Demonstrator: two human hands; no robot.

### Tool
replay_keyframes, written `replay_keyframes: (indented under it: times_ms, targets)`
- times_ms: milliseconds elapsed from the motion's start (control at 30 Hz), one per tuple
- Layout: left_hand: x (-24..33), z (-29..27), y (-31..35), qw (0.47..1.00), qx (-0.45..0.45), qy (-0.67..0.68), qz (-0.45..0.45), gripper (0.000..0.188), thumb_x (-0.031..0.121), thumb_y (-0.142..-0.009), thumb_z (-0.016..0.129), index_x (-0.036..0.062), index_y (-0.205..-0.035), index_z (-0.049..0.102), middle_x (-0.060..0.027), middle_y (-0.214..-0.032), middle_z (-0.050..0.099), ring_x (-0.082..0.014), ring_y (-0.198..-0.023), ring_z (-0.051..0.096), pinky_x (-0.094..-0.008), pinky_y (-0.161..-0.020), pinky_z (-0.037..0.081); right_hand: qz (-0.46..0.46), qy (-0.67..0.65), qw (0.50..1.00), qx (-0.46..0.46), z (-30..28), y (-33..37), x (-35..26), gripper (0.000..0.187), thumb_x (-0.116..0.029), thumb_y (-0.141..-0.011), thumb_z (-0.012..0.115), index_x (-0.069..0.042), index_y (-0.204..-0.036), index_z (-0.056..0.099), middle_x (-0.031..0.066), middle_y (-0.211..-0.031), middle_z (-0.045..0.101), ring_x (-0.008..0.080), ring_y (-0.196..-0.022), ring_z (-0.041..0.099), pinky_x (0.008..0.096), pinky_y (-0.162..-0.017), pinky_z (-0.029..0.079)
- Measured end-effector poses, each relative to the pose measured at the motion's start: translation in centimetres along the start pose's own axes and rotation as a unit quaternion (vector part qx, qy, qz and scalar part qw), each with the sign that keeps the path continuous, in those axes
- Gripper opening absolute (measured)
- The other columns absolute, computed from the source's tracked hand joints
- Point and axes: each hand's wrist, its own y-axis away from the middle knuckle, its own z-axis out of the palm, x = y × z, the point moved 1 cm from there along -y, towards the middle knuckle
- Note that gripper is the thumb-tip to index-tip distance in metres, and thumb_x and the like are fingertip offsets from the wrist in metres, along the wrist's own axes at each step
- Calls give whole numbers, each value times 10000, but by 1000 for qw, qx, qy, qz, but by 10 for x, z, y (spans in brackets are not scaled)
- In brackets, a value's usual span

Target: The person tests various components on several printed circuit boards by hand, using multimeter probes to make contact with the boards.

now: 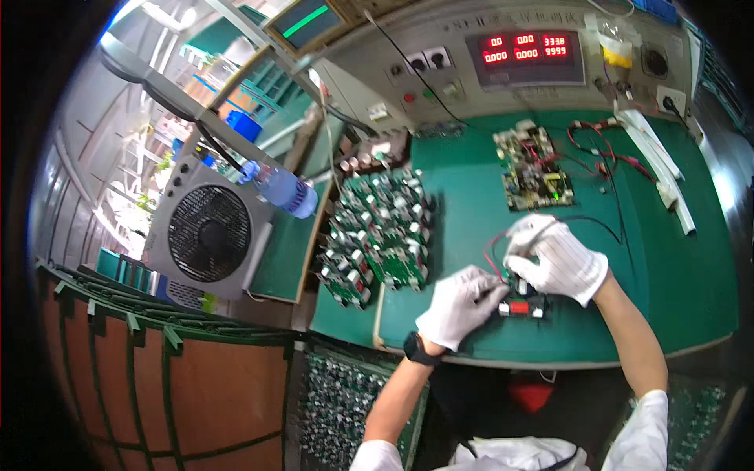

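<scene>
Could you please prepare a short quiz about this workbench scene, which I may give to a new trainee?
1. Multiple choice: which thing is nearest to the fingertips of the left hand?
A) the water bottle
B) the small assembly with a red part
C) the fan

2. True or false: the left hand wears a glove, but the right hand is bare.

3. Fill in the missing word: the lit digits on the panel display at the back of the bench are ____ in colour.

Key:
1. B
2. False; both hands wear white gloves.
3. red
</scene>
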Motion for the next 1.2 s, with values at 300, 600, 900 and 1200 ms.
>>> replay_keyframes:
  times_ms: [300, 600, 900, 1200]
  targets:
    - [-5, 6, 5, 997, -24, 21, -72, 70, 81, -868, 784, 21, -876, 750, -127, -835, 714, -270, -694, 696, -328, -627, 550, 29, -22, 999, -11, 7, 6, 14, 261, -274, -933, 669, -20, -888, 713, 147, -738, 654, 343, -740, 664, 439, -669, 529]
    - [-5, 3, 1, 996, -53, -29, -61, 93, 83, -868, 799, 24, -914, 745, -98, -828, 692, -214, -643, 655, -300, -588, 513, 96, -105, 977, -157, 5, 4, -1, 246, -243, -906, 733, 2, -888, 728, 136, -856, 677, 291, -795, 654, 395, -756, 522]
    - [-8, 5, 4, 999, -28, -36, -18, 197, 16, -823, 737, 48, -699, 588, -139, -710, 587, -342, -634, 615, -413, -576, 495, 81, -164, 971, -153, 10, 13, 7, 246, -219, -877, 761, -8, -786, 673, 185, -920, 684, 373, -882, 661, 448, -789, 529]
    - [-5, -2, 2, 998, -54, 10, -35, 137, 94, -863, 771, 18, -974, 741, -134, -866, 682, -300, -761, 690, -364, -683, 554, 38, -136, 982, -124, 3, 1, -6, 229, -253, -842, 754, -35, -773, 746, 104, -825, 736, 319, -918, 694, 436, -848, 545]
